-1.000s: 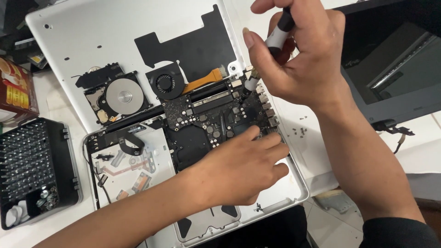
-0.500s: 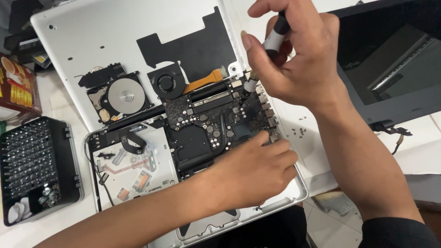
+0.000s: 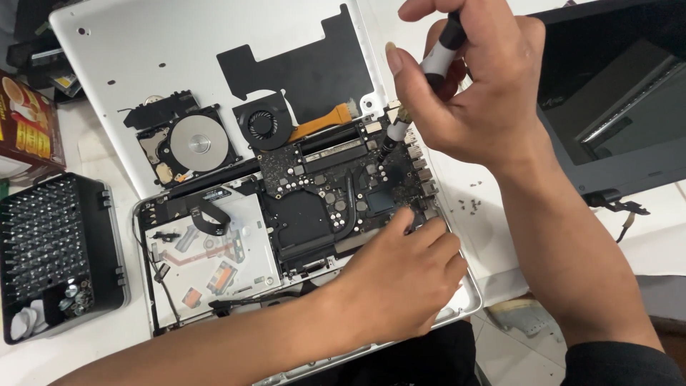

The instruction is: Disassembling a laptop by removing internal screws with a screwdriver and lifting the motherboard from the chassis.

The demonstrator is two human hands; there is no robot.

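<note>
Working a Screw at the Logic Board's Edge

Holding the screwdriver (image 3: 429,78) in your right hand (image 3: 475,93), you have the fingers curled and pinching its black-and-white handle near the top. Its long axis runs steeply down and slightly toward your left hand, with the tip pointing onto the far right-hand corner of the logic board (image 3: 336,196), just below your right palm. Your left hand (image 3: 400,279) lies flat, fingers together, pressing on the board's near edge inside the open laptop case (image 3: 179,57).

By the look of it, you are driving or loosening a board screw. The next move calls for keeping the shaft square to the screw head and the board steady. Loose screws (image 3: 468,205) lie on the desk (image 3: 500,243) between your forearms; the bit case (image 3: 57,250) sits well beyond your left elbow.
</note>
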